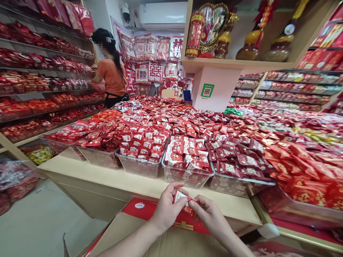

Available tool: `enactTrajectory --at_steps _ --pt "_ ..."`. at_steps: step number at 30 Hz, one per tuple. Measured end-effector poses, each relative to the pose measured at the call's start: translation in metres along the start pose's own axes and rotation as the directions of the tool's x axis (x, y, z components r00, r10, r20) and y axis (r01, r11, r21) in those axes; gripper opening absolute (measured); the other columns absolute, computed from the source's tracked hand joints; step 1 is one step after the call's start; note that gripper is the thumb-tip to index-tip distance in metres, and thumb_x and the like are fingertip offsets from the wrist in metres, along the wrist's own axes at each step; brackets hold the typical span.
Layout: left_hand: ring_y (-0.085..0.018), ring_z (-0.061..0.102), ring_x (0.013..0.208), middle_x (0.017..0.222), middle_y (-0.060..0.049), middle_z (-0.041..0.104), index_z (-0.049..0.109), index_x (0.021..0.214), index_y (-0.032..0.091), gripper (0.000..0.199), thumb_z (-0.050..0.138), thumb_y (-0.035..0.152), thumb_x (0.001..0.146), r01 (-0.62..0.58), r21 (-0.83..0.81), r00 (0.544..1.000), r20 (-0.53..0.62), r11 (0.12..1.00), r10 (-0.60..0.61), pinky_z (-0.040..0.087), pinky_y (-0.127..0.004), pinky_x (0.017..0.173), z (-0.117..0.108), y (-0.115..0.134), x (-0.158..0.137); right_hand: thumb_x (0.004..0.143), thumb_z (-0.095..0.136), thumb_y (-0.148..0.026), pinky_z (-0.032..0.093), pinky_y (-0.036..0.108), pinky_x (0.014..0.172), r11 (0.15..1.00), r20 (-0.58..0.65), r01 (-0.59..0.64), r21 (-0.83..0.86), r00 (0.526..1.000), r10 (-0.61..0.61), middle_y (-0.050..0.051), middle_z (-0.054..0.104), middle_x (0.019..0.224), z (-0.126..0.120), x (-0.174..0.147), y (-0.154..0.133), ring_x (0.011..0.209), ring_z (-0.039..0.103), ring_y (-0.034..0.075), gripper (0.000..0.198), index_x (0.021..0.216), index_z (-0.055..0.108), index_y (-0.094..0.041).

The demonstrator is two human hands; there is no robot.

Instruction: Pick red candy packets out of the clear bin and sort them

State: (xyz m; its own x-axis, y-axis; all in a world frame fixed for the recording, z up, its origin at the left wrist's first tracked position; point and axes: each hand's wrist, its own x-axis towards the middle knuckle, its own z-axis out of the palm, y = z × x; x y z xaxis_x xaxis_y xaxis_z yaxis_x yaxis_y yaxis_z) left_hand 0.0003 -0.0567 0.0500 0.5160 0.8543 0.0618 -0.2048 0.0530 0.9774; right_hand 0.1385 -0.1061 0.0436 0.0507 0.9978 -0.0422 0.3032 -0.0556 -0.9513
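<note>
Between my two hands is a small red and white wrapped packet (pixel 180 197), with printing on its front. My left hand (pixel 166 207) pinches its left side, thumb laid across the front. On the right side, my right hand (pixel 205 211) grips the packet's red edge between thumb and fingers. Both hands are above a cardboard box with a red lid flap (pixel 138 208), in front of the counter edge. Just beyond them stands a clear plastic bin (pixel 184 177) filled with similar red and white packets (pixel 187 151).
More clear bins (pixel 142 167) of red packets line the wooden counter (pixel 107 180). A person in an orange shirt (pixel 111 76) stands at the left shelves (pixel 43 67). Overhead at right juts a wooden shelf (pixel 246 65) with gourd ornaments. An open cardboard box (pixel 112 233) sits below my arms.
</note>
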Motion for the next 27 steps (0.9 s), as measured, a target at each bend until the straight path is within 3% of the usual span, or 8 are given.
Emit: enactTrajectory --at_steps 3,7,11,13,16,18,27 --pt "-0.012 0.054 0.071 0.089 -0.006 0.055 0.037 0.108 0.014 0.043 0.058 0.024 0.072 0.039 -0.037 0.999 0.013 0.999 -0.039 0.044 -0.027 0.067 0.001 0.006 0.001 0.078 0.042 -0.050 0.036 0.024 0.050 0.999 0.000 0.024 -0.025 1.000 -0.024 -0.002 0.049 0.052 -0.003 -0.003 -0.004 0.050 0.046 0.012 0.036 0.062 0.047 -0.018" --pt "-0.011 0.054 0.065 0.087 -0.005 0.055 0.036 0.109 0.014 0.046 0.058 0.029 0.072 0.098 -0.084 0.994 0.056 0.992 -0.093 0.045 -0.029 0.064 0.000 0.011 0.003 0.080 0.041 -0.046 0.038 0.025 0.050 0.963 0.041 0.105 -0.249 0.994 -0.098 0.000 0.056 0.055 -0.018 -0.006 -0.027 0.052 0.050 0.014 0.034 0.062 0.053 -0.020" --pt "-0.012 0.055 0.065 0.080 -0.002 0.055 0.040 0.104 0.013 0.041 0.059 0.031 0.071 0.073 -0.068 0.997 0.023 0.995 -0.071 0.045 -0.028 0.063 -0.003 0.005 0.007 0.079 0.043 -0.041 0.042 0.027 0.061 0.837 -0.167 0.166 -0.522 0.942 -0.291 0.003 0.065 0.071 -0.055 0.020 -0.060 0.065 0.057 0.018 0.027 0.075 0.061 -0.021" --pt "-0.013 0.055 0.069 0.080 -0.003 0.055 0.043 0.102 0.013 0.038 0.058 0.030 0.072 0.059 -0.040 0.998 0.004 0.997 -0.059 0.044 -0.027 0.066 -0.006 0.000 0.009 0.079 0.045 -0.035 0.043 0.028 0.070 0.746 -0.191 0.139 -0.651 0.921 -0.339 0.006 0.067 0.084 -0.073 0.044 -0.072 0.077 0.059 0.020 0.024 0.084 0.063 -0.020" --pt "-0.012 0.054 0.070 0.079 -0.002 0.055 0.045 0.100 0.012 0.033 0.057 0.028 0.073 0.039 0.012 0.999 -0.009 0.999 -0.038 0.043 -0.026 0.067 -0.008 -0.007 0.010 0.078 0.046 -0.029 0.041 0.029 0.075 0.605 -0.060 0.138 -0.785 0.954 -0.295 0.008 0.066 0.094 -0.087 0.076 -0.082 0.087 0.059 0.022 0.024 0.088 0.064 -0.018" --pt "-0.011 0.054 0.069 0.079 -0.003 0.055 0.046 0.099 0.012 0.032 0.056 0.027 0.073 0.037 0.032 0.999 -0.013 0.999 -0.036 0.043 -0.026 0.068 -0.009 -0.010 0.010 0.076 0.047 -0.028 0.042 0.028 0.071 0.566 0.030 0.169 -0.807 0.968 -0.247 0.008 0.068 0.090 -0.088 0.090 -0.085 0.082 0.061 0.021 0.023 0.086 0.066 -0.019" --pt "-0.012 0.053 0.067 0.079 -0.004 0.055 0.046 0.098 0.011 0.032 0.056 0.027 0.073 0.057 0.025 0.998 0.008 0.998 -0.057 0.043 -0.027 0.065 -0.007 -0.011 0.007 0.072 0.051 -0.028 0.040 0.023 0.058 0.579 0.206 0.288 -0.763 0.957 -0.204 0.002 0.069 0.074 -0.084 0.099 -0.088 0.065 0.060 0.015 0.019 0.077 0.067 -0.020"
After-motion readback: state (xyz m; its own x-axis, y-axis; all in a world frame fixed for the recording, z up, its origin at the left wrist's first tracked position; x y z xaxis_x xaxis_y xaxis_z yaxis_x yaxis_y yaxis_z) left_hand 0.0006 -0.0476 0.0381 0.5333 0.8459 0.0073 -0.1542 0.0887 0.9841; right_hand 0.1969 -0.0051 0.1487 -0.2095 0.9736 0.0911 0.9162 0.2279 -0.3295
